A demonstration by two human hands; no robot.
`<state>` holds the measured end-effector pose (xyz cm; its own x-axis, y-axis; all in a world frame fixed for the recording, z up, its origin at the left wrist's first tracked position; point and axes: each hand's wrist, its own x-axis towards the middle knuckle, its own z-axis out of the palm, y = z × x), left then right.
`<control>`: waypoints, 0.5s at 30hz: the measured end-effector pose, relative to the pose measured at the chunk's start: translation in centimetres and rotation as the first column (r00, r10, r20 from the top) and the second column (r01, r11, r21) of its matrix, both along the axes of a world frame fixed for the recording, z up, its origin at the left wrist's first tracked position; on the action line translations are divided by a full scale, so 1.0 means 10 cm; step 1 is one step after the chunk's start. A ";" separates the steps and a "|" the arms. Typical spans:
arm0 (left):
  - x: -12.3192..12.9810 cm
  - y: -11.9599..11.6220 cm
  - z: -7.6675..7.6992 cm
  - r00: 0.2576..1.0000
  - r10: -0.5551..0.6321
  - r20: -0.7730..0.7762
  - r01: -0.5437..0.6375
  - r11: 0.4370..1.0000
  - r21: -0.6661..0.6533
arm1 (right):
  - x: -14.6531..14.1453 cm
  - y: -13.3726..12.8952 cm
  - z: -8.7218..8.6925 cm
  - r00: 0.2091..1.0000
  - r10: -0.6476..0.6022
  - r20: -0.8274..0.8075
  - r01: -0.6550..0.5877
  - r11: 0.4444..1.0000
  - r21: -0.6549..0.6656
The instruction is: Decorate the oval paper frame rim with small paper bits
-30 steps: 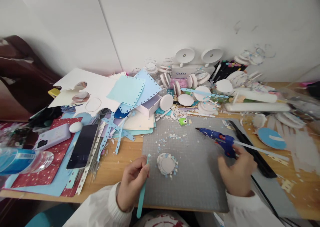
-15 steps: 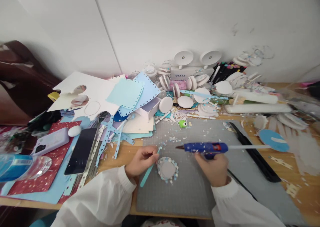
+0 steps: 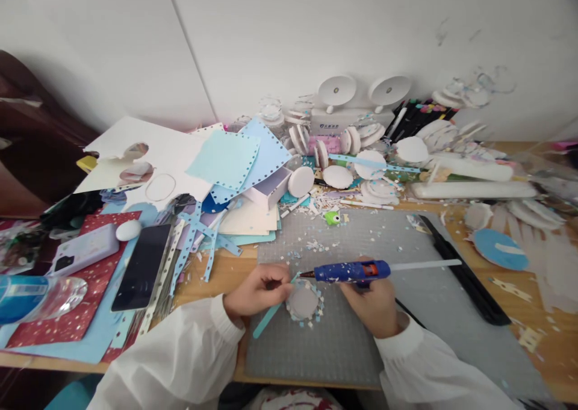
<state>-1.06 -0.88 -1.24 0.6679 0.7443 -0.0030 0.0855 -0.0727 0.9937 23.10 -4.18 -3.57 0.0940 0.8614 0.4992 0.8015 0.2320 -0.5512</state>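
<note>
In the head view my right hand (image 3: 374, 304) is wrapped round a blue hot glue gun (image 3: 350, 271), its nozzle pointing left. A long translucent glue stick (image 3: 427, 265) sticks out of the gun's back end. My left hand (image 3: 259, 288) pinches a narrow teal strip (image 3: 268, 321), which slants down toward me over the mat. The nozzle tip is beside the strip's upper end; I cannot tell whether they touch. Just right of the strip, a round white disc (image 3: 303, 301) edged with small white and blue pieces lies on the grey cutting mat (image 3: 334, 356).
A black paper trimmer arm (image 3: 469, 274) lies on the mat's right. Farther back are a small green figure (image 3: 332, 218) and many white discs (image 3: 338, 177). Left of the mat are a dark phone (image 3: 141, 268), a water bottle (image 3: 40, 298) and patterned paper sheets (image 3: 228, 160).
My right hand has brought the glue gun left, so its nozzle is now at the teal strip's upper end. My left hand has barely moved. The view has shifted slightly.
</note>
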 end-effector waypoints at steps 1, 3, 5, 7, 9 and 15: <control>0.00 0.00 0.00 1.000 -0.002 0.001 0.002 1.000 -0.006 | 0.00 0.00 0.00 1.000 0.003 -0.001 -0.003 1.000 0.000; 0.00 0.01 0.00 1.000 -0.003 0.007 0.004 1.000 -0.024 | 0.00 0.00 0.00 1.000 0.001 -0.005 -0.001 1.000 -0.001; -0.01 0.01 0.00 1.000 -0.002 0.017 0.003 0.999 -0.044 | 0.01 0.00 -0.01 1.000 -0.002 -0.008 0.002 1.000 -0.003; -0.01 0.01 0.00 1.000 0.001 0.024 0.000 0.999 -0.053 | 0.02 -0.01 -0.01 1.000 -0.004 -0.008 0.004 1.000 -0.006; -0.01 0.01 0.00 1.000 0.000 0.023 0.001 0.999 -0.054 | 0.02 -0.01 -0.01 1.000 -0.006 -0.007 0.006 1.000 -0.009; -0.02 0.01 0.00 1.000 0.000 0.022 0.002 0.998 -0.063 | 0.01 -0.01 0.01 1.000 -0.001 -0.003 0.001 1.000 -0.011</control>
